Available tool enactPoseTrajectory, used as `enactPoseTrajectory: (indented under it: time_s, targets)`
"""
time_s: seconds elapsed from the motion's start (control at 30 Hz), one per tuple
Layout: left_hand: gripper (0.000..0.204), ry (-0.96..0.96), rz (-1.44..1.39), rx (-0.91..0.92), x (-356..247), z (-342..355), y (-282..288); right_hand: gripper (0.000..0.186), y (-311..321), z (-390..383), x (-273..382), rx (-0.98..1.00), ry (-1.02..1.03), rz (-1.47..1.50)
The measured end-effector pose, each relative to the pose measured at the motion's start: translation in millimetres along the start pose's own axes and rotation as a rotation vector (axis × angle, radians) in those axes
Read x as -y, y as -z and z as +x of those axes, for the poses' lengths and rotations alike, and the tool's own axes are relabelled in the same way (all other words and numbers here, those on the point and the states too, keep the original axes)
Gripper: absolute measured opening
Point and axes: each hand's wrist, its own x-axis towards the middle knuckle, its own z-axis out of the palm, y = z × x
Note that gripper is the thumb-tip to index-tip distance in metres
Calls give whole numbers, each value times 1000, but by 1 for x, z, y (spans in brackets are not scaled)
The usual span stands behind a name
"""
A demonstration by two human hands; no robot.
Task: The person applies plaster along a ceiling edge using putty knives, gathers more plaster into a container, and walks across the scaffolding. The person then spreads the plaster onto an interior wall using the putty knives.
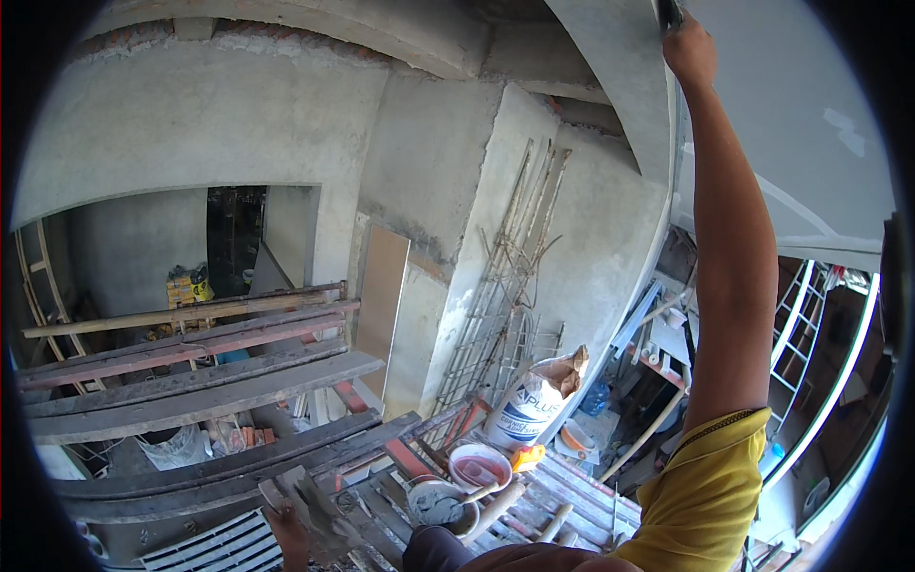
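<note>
My right hand (690, 52) is raised high to the top edge, its fingers closed around a dark hand tool (671, 13). Most of that tool is cut off or hidden, against the edge of the pale ceiling panel (791, 105). Low down, my left hand (289, 534) grips a grey, plaster-smeared board (313, 505). Right of it stand a bucket of grey paste (438, 503) with a stick-like handle across it and a white tub with a pinkish inside (479, 467). An open paper sack of powder (536, 400) stands behind them.
Scaffold planks (200, 396) run across the left, with the floor far below. Metal lattice frames (505, 315) lean on the concrete wall. A yellow object (527, 459) lies by the tub. A ladder (796, 329) stands at right, and rough boards lie underneath me.
</note>
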Motion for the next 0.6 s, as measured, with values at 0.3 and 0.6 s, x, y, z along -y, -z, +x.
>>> enactPoseTrajectory:
  time_s: [0.3,0.6]
  targets:
    - [42,35,54,77,-5,-1,1,30,-1,-25,-6,-111,241,31]
    - [45,229,-4,101,-52,-19,-5,44,32,-76,-11,-152,303,75]
